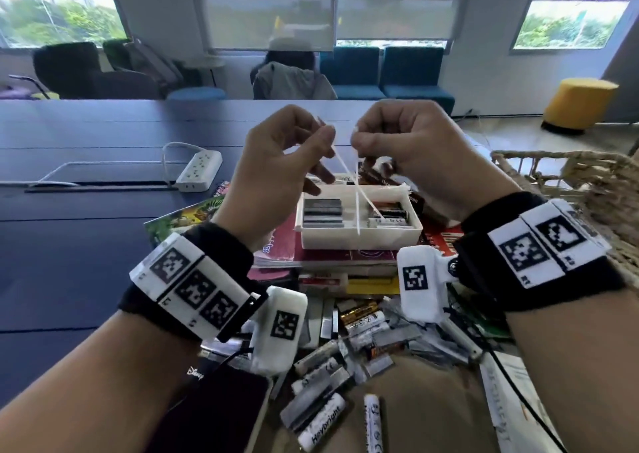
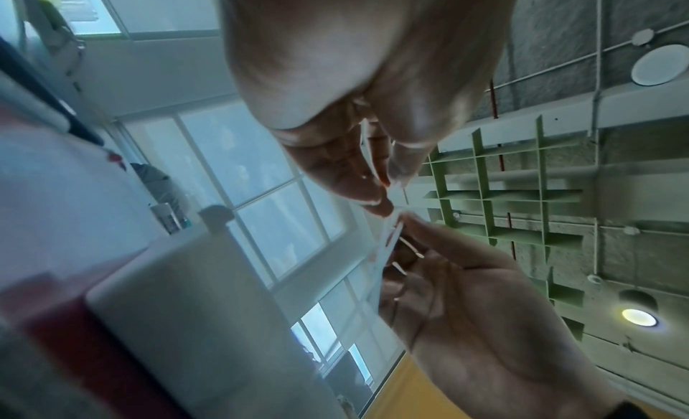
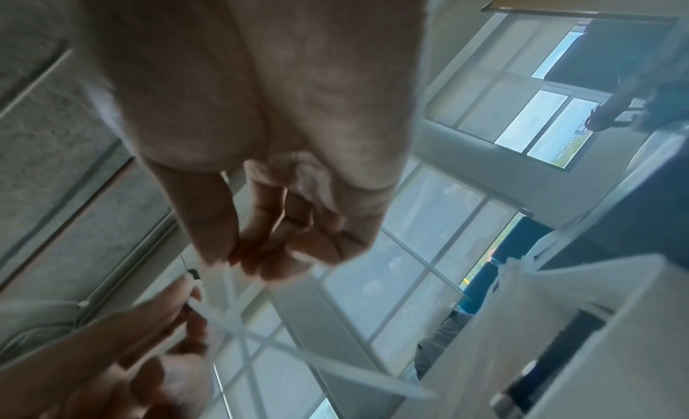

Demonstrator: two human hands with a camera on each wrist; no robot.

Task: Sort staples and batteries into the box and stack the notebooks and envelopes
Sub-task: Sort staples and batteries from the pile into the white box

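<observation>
1. My left hand (image 1: 276,162) and right hand (image 1: 411,155) each pinch an end of two thin white strips (image 1: 356,190), which cross above the box (image 1: 359,224). Raised there, I judge, to free them.
2. The box sits atop the stacked notebooks (image 1: 332,262), so it stays within reach (staples (image 1: 323,212) left compartment, batteries (image 1: 389,216) right).
3. Loose batteries (image 1: 321,425) litter the worktop (image 1: 69,245) nearer me.

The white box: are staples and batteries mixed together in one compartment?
No. In the white box, the staples fill the left compartment and the batteries lie in the right one.
</observation>
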